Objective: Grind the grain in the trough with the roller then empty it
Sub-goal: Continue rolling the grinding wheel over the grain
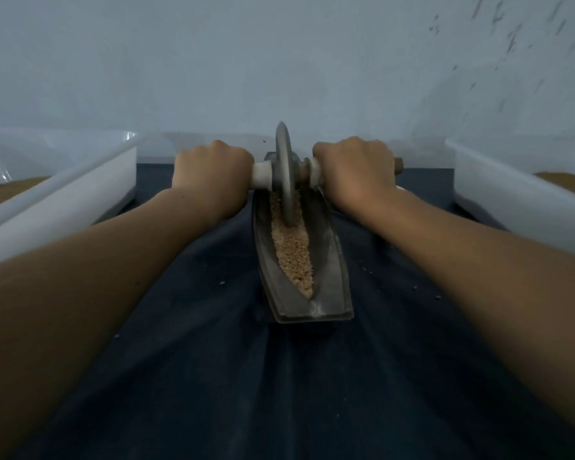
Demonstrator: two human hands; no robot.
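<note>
Your left grip (213, 167) and right grip (352, 167) curl tight round the axle of the roller (284, 174), at 9 and 3 o'clock of its disc, which stands in the grain (292, 257) toward the 12 o'clock end of the trough (331, 260).

We are reaching both forearms forward, our left hand (213, 167) and right hand (356, 167) level, knuckles up, fingers curling around a handle, one hand on each end.

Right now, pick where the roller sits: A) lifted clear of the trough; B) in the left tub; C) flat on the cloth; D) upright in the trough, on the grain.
D: the roller stands upright inside the trough, its lower rim down in the grain.
</note>
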